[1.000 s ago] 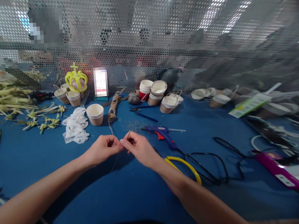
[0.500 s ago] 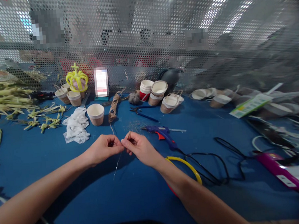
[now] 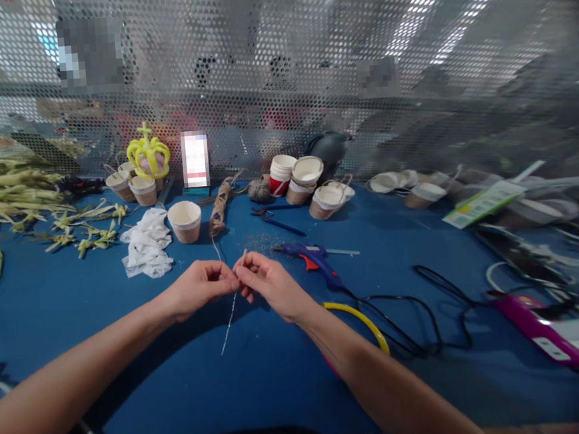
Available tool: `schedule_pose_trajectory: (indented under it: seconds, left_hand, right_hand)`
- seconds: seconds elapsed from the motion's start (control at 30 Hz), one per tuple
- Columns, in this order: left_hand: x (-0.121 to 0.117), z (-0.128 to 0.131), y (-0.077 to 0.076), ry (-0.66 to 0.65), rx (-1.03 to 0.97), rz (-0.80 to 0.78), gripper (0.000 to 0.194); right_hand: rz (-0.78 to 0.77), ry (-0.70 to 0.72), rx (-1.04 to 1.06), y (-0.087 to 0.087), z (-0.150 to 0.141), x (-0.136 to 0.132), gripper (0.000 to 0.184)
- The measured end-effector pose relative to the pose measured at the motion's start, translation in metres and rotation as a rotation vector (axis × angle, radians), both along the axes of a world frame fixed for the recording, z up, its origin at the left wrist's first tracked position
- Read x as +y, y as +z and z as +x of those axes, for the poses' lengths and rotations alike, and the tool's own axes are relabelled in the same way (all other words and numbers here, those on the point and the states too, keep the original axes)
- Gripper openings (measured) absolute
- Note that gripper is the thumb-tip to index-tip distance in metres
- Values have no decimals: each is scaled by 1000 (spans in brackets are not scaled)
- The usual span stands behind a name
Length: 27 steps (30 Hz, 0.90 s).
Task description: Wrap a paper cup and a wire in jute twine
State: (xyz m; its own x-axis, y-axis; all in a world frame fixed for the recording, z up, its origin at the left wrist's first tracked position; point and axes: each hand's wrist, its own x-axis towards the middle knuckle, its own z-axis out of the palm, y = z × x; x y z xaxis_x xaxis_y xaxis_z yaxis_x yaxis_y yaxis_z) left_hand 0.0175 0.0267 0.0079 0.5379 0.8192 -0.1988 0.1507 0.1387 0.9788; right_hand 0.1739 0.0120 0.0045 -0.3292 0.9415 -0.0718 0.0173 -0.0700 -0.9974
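Note:
My left hand [image 3: 209,287] is closed in a pinch on jute twine [image 3: 217,251], which runs up to a wound twine bundle [image 3: 221,207]. Fingertip to fingertip with it, my right hand [image 3: 264,282] is also pinched shut, and a short beige end of twine pokes out above its fingers. From between the two hands a thin, shiny twisted wire [image 3: 229,325] hangs down over the blue table. How twine and wire meet is hidden by my fingers. Ahead stand a cloth-lined cup [image 3: 186,223] and a crumpled white cloth [image 3: 147,245].
A blue glue gun [image 3: 313,258] lies right of my hands, its cord trailing right. Behind it are pliers [image 3: 278,221] and several small cups [image 3: 326,201]. A yellow ring [image 3: 362,318] lies by my right forearm. Corn husks [image 3: 6,189] fill the far left; a perforated screen [image 3: 258,79] stands behind.
My right hand has rolled or shifted slightly left and up, and the twine end tilts more upright. The hanging wire has swung a little and shows more clearly twisted.

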Motion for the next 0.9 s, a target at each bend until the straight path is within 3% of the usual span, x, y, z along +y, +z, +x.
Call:
schedule_pose_trajectory:
  seconds: [0.27, 0.57, 0.9]
  left_hand:
    - [0, -3, 8, -30, -51, -72, 16]
    - [2, -5, 7, -69, 105, 185, 16]
    - [-2, 0, 4, 6, 106, 150, 23]
  right_hand:
    - [-22, 2, 56, 2, 2, 1, 22]
    - [38, -18, -42, -1, 2, 2, 23]
    - [157, -75, -168, -1, -2, 0, 26]
